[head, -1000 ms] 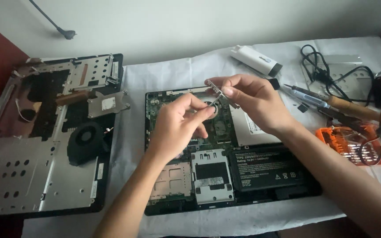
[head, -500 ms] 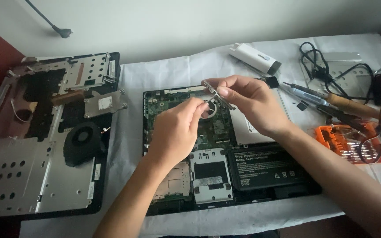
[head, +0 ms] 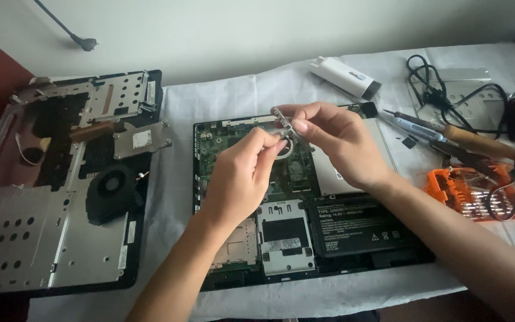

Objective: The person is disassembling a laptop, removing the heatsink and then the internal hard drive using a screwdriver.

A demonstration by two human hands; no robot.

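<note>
Both my hands are raised over an opened laptop base [head: 353, 232] lying on a white cloth. My right hand [head: 335, 143] pinches a small silver metal bracket [head: 282, 117] between thumb and fingers. My left hand [head: 242, 173] meets it from below, fingertips closed on the lower end of the same bracket. The green circuit board [head: 219, 146], a black battery [head: 362, 223] and a silver drive bay [head: 284, 235] show in the base under my hands.
A second dismantled laptop chassis [head: 49, 232] with a black fan [head: 111, 191] lies at the left. At the right lie a white tool [head: 344, 76], a soldering iron [head: 448, 134], black cables [head: 442, 95] and an orange bit set [head: 472, 194].
Both hands have stayed together on the bracket, shifting slightly; the fingers have adjusted their pinch on it.
</note>
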